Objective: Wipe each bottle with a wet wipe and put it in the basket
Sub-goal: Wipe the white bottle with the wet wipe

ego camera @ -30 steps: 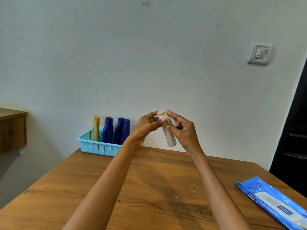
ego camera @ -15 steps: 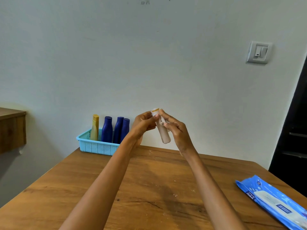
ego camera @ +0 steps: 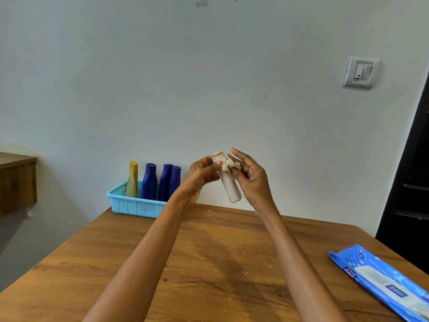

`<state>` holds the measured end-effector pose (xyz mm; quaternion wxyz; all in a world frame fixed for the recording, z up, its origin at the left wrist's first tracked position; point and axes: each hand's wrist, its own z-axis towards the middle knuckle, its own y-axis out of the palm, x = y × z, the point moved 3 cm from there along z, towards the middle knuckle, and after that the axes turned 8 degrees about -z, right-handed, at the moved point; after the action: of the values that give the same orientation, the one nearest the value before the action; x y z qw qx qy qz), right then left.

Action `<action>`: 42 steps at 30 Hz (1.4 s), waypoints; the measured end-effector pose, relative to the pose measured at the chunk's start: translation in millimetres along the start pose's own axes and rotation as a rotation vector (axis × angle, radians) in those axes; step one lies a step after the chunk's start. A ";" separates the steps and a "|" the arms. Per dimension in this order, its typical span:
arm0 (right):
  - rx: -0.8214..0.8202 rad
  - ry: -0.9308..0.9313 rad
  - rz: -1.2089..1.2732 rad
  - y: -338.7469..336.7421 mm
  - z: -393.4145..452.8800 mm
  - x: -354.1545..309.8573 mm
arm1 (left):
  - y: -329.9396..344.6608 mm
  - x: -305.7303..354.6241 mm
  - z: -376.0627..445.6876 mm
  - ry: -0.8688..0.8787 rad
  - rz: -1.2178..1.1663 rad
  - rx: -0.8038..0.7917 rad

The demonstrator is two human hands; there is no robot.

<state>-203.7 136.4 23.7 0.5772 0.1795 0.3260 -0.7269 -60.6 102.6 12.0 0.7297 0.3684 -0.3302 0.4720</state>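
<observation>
Above the table (ego camera: 209, 252), both hands still grip the bottle (ego camera: 228, 182), wipe (ego camera: 228, 164) now bunched higher.

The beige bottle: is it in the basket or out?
Out: the left hand holds the beige bottle in the air, right of the basket.

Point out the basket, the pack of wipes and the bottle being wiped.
basket (ego camera: 133, 206): head view, on its front wall.
pack of wipes (ego camera: 380, 278): head view, on the middle of its blue top face.
beige bottle (ego camera: 233, 191): head view, on its lower body, below the wipe.
</observation>
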 end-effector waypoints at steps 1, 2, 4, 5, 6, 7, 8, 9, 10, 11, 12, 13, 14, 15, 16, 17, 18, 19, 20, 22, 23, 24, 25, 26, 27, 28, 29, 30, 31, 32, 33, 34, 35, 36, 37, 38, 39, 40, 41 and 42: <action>0.027 -0.004 0.005 -1.0 -0.2 -0.9 | 0.1 1.3 -0.2 0.012 -0.010 -0.001; 0.052 -0.001 -0.001 -2.3 -0.7 -1.3 | 0.5 2.6 -1.0 0.024 -0.021 -0.003; 0.068 0.008 -0.057 -5.9 -1.7 0.2 | 0.6 3.3 -2.5 0.037 -0.041 -0.002; 0.055 0.018 -0.091 -8.0 -1.8 2.9 | -0.2 2.4 -2.7 0.037 -0.048 0.004; 0.036 0.037 -0.116 -10.2 -1.9 6.5 | -1.4 1.1 -2.6 0.034 -0.053 0.010; 0.023 0.066 -0.130 -12.2 -2.0 10.3 | -2.3 -0.4 -2.4 0.029 -0.057 0.016; 0.025 0.098 -0.147 -14.3 -2.1 13.8 | -2.7 -2.0 -2.0 0.019 -0.060 0.021; 0.045 0.124 -0.177 -16.2 -2.2 16.4 | -2.2 -3.2 -1.8 0.010 -0.062 0.021; 0.077 0.138 -0.215 -17.6 -2.3 17.5 | -0.5 -3.8 -1.8 0.002 -0.060 0.016; 0.115 0.139 -0.246 -18.3 -3.0 17.7 | 1.8 -4.5 -2.1 -0.006 -0.054 0.004; 0.153 0.132 -0.254 -18.0 -3.5 16.4 | 4.4 -5.2 -2.4 -0.012 -0.044 -0.017; 0.187 0.126 -0.229 -17.1 -4.1 14.6 | 6.8 -6.3 -2.9 -0.017 -0.033 -0.041; 0.208 0.123 -0.172 -15.6 -4.6 12.2 | 8.7 -7.1 -3.5 -0.018 -0.025 -0.061; 0.215 0.126 -0.101 -13.6 -4.5 9.7 | 9.6 -7.8 -4.0 -0.017 -0.020 -0.073; 0.209 0.128 -0.047 -11.5 -4.2 7.3 | 9.4 -8.4 -4.2 -0.015 -0.021 -0.074; 0.191 0.126 -0.026 -9.6 -3.2 4.9 | 8.4 -8.6 -4.1 -0.010 -0.029 -0.066; 0.161 0.119 -0.028 -8.0 -2.2 2.8 | 6.6 -8.4 -3.9 -0.003 -0.041 -0.050; 0.125 0.113 -0.031 -6.6 -1.0 1.8 | 4.9 -7.4 -3.7 0.004 -0.049 -0.033; 0.091 0.110 -0.027 -5.5 -0.2 1.0 | 3.4 -6.0 -3.4 0.010 -0.055 -0.018; 0.048 0.115 -0.026 -4.7 -0.4 2.5 | 0.2 -3.7 -2.6 0.022 -0.058 -0.004; 0.039 0.123 -0.043 -4.9 -1.1 4.9 | -1.0 -3.5 -2.3 0.022 -0.060 0.002; 0.034 0.133 -0.065 -5.4 -2.3 8.2 | -1.6 -3.7 -2.3 0.016 -0.062 0.008; 0.030 0.150 -0.081 -6.1 -3.8 11.7 | -2.4 -4.7 -2.5 0.010 -0.064 0.016; 0.027 0.172 -0.086 -6.9 -5.4 15.3 | -3.2 -6.1 -2.6 0.004 -0.065 0.025; 0.026 0.198 -0.079 -7.6 -6.7 18.7 | -4.2 -7.6 -2.9 0.000 -0.065 0.032; 0.027 0.225 -0.067 -8.7 -7.6 22.2 | -4.9 -8.7 -3.2 -0.004 -0.064 0.037; 0.029 0.249 -0.059 -9.8 -8.1 24.9 | -5.4 -9.3 -3.5 -0.007 -0.064 0.038; 0.034 0.269 -0.059 -11.0 -8.4 27.3 | -5.4 -9.2 -3.7 -0.011 -0.069 0.038; 0.046 0.281 -0.067 -12.2 -8.7 29.8 | -5.0 -9.1 -4.2 -0.014 -0.078 0.036; 0.064 0.288 -0.079 -13.2 -8.9 31.9 | -3.5 -8.8 -4.8 -0.018 -0.087 0.032; 0.086 0.292 -0.088 -13.8 -9.0 34.2 | -2.1 -8.9 -5.2 -0.023 -0.090 0.025; 0.107 0.298 -0.083 -14.2 -9.2 36.0 | -0.1 -9.3 -5.5 -0.029 -0.085 0.010; 0.126 0.301 -0.064 -14.0 -9.1 36.1 | 2.1 -10.0 -5.8 -0.037 -0.072 -0.011; 0.140 0.301 -0.034 -13.4 -8.5 34.8 | 4.7 -10.5 -6.3 -0.044 -0.059 -0.040; 0.152 0.292 0.000 -12.7 -7.1 31.7 | 6.9 -10.7 -6.9 -0.049 -0.050 -0.071; 0.158 0.275 0.029 -12.0 -5.3 27.2 | 8.5 -10.3 -7.3 -0.052 -0.050 -0.096; 0.154 0.253 0.052 -11.2 -3.5 21.4 | 9.0 -9.0 -7.6 -0.050 -0.059 -0.111; 0.143 0.230 0.067 -10.1 -2.2 15.5 | 8.4 -7.3 -7.6 -0.046 -0.073 -0.116; 0.124 0.207 0.074 -8.5 -1.3 10.0 | 6.7 -5.7 -7.6 -0.040 -0.088 -0.117; 0.103 0.185 0.072 -6.8 -0.9 5.7 | 4.9 -4.1 -7.3 -0.036 -0.099 -0.116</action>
<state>-211.9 133.7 21.2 0.5604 0.2869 0.3336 -0.7017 -65.6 108.3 6.0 0.7661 0.3497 -0.3518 0.4087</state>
